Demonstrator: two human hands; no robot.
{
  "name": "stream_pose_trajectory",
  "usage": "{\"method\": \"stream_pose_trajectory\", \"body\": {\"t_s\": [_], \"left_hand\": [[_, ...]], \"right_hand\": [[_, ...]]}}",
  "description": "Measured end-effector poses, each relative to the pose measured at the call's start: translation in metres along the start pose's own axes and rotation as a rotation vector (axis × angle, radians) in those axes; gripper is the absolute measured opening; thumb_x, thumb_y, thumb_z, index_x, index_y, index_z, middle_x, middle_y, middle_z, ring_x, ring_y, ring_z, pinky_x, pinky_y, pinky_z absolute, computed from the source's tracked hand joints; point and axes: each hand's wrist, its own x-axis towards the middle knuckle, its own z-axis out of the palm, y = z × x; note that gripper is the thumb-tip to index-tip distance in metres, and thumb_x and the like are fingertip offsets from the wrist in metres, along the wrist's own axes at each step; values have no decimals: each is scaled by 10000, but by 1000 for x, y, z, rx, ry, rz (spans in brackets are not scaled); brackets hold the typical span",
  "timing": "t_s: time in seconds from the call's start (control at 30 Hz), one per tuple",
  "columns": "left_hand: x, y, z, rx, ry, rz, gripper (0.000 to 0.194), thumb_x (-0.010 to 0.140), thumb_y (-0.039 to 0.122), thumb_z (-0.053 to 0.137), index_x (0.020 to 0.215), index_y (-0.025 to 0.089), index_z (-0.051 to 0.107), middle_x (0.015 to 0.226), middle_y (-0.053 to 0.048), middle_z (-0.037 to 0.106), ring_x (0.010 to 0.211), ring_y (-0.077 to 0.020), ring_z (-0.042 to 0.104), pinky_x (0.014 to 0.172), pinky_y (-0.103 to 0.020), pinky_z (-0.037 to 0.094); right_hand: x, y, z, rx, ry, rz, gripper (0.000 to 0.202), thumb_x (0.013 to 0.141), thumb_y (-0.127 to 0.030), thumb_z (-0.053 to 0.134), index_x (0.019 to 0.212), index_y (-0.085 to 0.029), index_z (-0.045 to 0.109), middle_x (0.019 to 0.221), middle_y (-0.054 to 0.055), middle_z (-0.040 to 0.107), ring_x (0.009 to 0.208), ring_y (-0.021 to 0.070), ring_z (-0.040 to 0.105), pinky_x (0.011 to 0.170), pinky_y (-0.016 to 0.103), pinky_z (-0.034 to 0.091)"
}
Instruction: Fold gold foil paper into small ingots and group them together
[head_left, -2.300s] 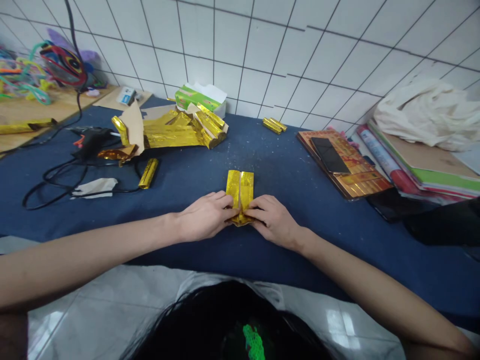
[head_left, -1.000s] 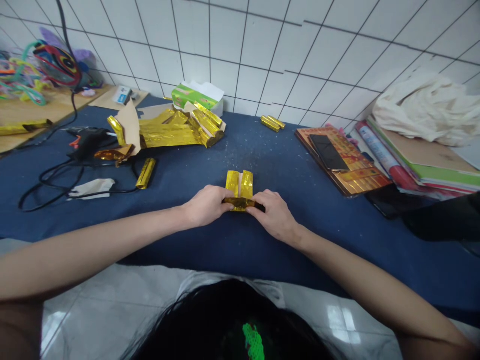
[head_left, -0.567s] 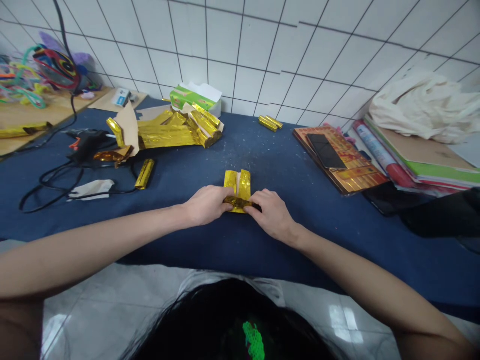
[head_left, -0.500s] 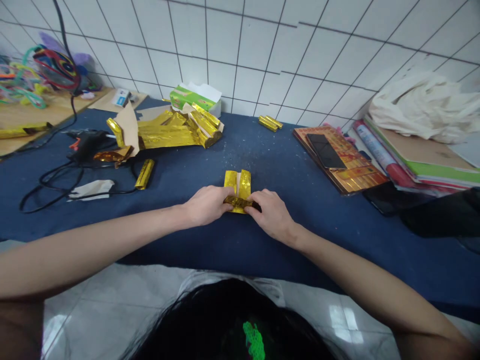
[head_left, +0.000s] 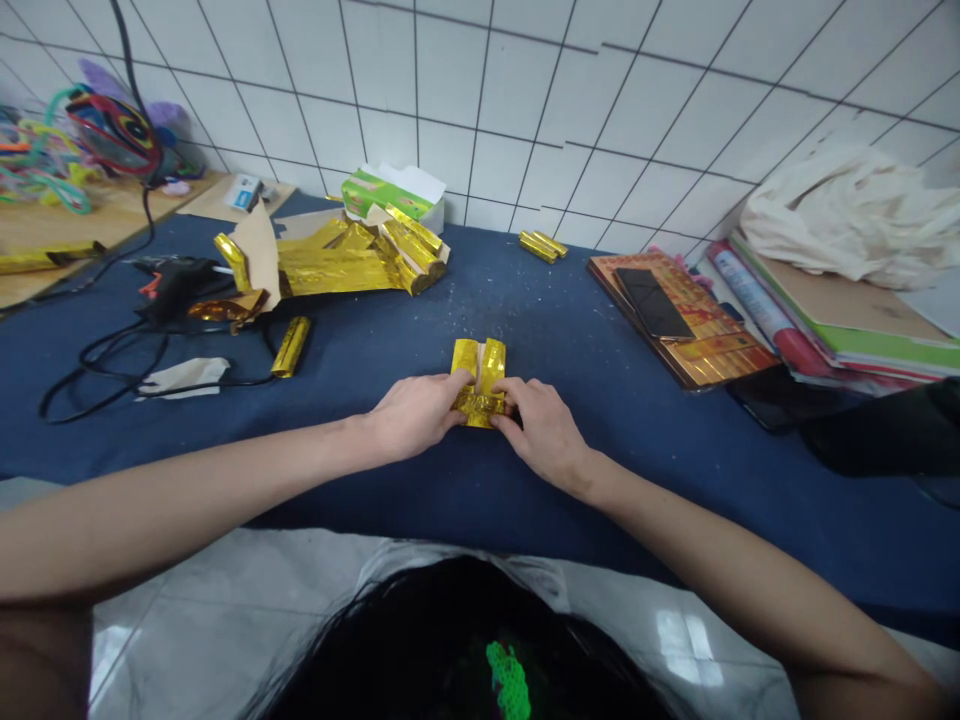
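Partly covered, gold foil [head_left: 480,405], side edges pinched by left hand [head_left: 420,412], right hand [head_left: 546,430].

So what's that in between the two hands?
The folded gold sheet, seen in the head view: the left hand touches its left side, the right hand its right.

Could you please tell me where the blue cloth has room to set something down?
The blue cloth looks bare between the right hand and the orange panel bearing the phone. A speckled patch lies free between the folded gold piece and the two gold rolls. The left side is crowded with the gold foil heap, glue gun and black cord.
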Motion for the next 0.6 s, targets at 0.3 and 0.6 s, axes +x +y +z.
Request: {"method": "stream_pose_trajectory", "body": {"t_s": [0.3,0.6], "left_hand": [[-5,-1,0,-72,13,-5,311,769,311,597,1015,173,464,841,-37,634,736,-200,626,618,-279,448],[-6,-4,6,-126,59,-6,175,782,266,580,908,171,504,777,-11,597,696,-167,584,605,-258,420]], "right_hand": [[-4,0,2,49,62,-30,436,767,-149,541,1192,-187,453,852,66,626,781,231,533,726,388,415],[-5,-3,-1,165,62,34,442,743,-175,594,1171,-158,486,834,51,623,795,206,545,802,396,417]]}}
